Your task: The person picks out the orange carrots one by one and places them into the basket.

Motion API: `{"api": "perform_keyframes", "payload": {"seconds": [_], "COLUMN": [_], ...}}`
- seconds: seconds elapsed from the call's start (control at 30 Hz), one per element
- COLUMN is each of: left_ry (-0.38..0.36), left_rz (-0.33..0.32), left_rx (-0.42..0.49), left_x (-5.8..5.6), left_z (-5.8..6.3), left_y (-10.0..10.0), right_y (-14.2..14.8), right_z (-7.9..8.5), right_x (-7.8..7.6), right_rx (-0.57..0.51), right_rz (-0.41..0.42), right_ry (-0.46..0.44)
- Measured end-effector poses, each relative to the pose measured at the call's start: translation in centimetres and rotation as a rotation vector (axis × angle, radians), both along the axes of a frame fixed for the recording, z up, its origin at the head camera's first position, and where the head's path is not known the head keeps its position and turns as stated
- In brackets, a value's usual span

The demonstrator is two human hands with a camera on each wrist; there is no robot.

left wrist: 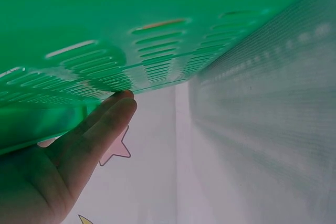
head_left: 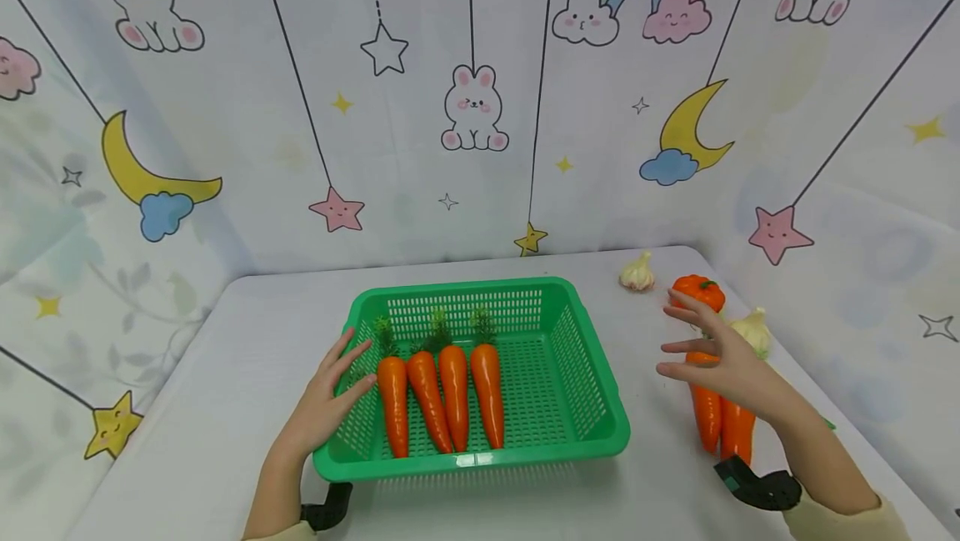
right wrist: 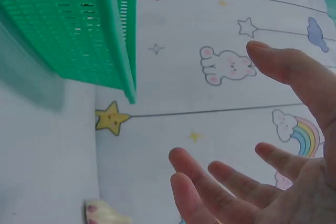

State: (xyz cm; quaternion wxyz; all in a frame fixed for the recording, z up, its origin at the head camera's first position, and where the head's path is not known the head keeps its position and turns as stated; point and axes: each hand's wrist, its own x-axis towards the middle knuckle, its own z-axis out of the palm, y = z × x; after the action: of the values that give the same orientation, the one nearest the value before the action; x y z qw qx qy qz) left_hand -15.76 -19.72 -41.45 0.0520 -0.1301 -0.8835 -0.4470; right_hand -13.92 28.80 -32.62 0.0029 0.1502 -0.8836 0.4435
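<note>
Standing on the tabletop (head_left: 202, 416), the green basket (head_left: 540, 453) has the left hand (head_left: 320, 402) at its left edge, grip spread, exact contact unclear; four carrots (head_left: 453, 398) lie inside, right of that hand. The right hand (head_left: 727, 359), its grip likewise apart, is well away from the basket, near other carrots (head_left: 705, 422).

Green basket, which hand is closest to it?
Left. The left hand is at the left side of the green basket; the right hand is out beyond its right side, not touching it.
</note>
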Motion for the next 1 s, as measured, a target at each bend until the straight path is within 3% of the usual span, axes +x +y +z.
{"api": "perform_keyframes", "payload": {"seconds": [0.37, 1.0], "left_ry": [0.004, -0.013], "left_rz": [-0.008, -0.019], "left_rx": [0.01, 0.016], "left_x": [0.1, 0.0], "left_z": [0.0, 0.0], "left_y": [0.0, 0.0], "right_y": [1.5, 5.4], "right_z": [-1.2, -5.1], "right_x": [0.7, 1.6], "right_rx": [0.145, 0.164], "right_rz": [-0.202, -0.361], "right_ry": [0.078, 0.058]}}
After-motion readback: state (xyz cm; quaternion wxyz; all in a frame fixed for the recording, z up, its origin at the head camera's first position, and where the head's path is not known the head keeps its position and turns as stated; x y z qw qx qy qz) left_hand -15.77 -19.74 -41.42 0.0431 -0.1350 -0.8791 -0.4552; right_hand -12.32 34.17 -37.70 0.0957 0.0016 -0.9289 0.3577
